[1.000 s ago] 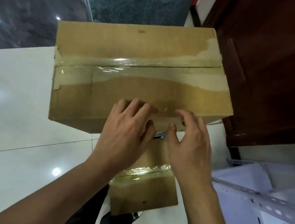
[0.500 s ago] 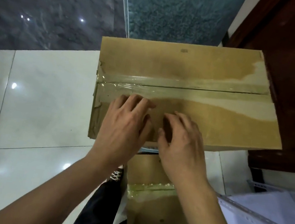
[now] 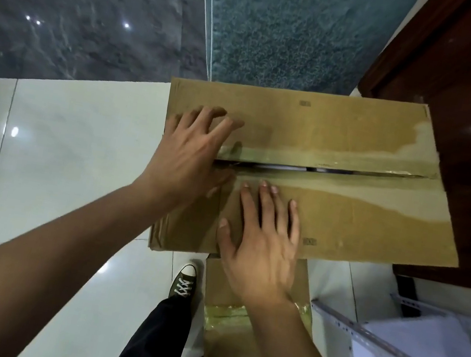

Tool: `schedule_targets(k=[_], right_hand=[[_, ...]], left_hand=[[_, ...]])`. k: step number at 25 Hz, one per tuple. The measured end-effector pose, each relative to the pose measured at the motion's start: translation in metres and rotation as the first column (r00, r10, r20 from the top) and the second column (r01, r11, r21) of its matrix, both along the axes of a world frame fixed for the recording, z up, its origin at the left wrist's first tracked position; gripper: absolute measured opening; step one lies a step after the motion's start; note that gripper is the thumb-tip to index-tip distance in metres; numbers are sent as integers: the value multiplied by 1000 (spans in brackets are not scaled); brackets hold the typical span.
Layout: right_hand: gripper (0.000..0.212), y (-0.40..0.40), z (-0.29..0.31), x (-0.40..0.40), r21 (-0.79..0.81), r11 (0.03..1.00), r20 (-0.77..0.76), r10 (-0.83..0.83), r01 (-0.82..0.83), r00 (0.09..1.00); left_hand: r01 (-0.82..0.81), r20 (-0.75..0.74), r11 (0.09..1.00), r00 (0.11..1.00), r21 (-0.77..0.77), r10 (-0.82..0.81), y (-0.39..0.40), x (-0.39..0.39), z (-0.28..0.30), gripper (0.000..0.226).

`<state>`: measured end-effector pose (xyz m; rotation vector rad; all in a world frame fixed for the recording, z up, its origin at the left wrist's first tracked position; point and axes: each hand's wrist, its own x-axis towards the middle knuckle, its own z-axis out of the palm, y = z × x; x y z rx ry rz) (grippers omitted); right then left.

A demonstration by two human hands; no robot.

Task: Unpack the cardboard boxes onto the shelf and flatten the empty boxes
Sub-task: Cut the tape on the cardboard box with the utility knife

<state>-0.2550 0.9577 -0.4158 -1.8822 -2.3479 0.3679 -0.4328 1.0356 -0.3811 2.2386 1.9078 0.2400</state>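
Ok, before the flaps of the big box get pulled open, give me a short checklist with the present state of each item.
1. Seam open along the top of the big box: ok, a dark gap shows between the two flaps, though tape still clings beside it.
2. Left hand at the seam: ok, fingers spread over the far flap at the gap's left end.
3. Right hand placed: ok, flat on the near flap, holding nothing.
4. Box supported: ok, it rests on a smaller box below.
5. Contents safe to lift: cannot tell, the gap shows too little.
6. Shelf within reach: ok, at the right.
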Motion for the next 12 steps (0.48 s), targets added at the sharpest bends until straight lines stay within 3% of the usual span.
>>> schedule_targets(k=[3,8,12], right_hand=[[63,2,-5,-2,46,999,-10,-6,6,1000],[63,3,-11,-2,114,993,-49,-12,18,999],[61,4,-13,-3,139,990,-34,-8,13,999]], left_hand=[[66,-89,996,993,-58,-71,23,-14,-5,87],[195,-224,975,950,-108,-215,39,-24,-11,79],[125,-253,930,942,-345,-220,60,-15,-1,107]])
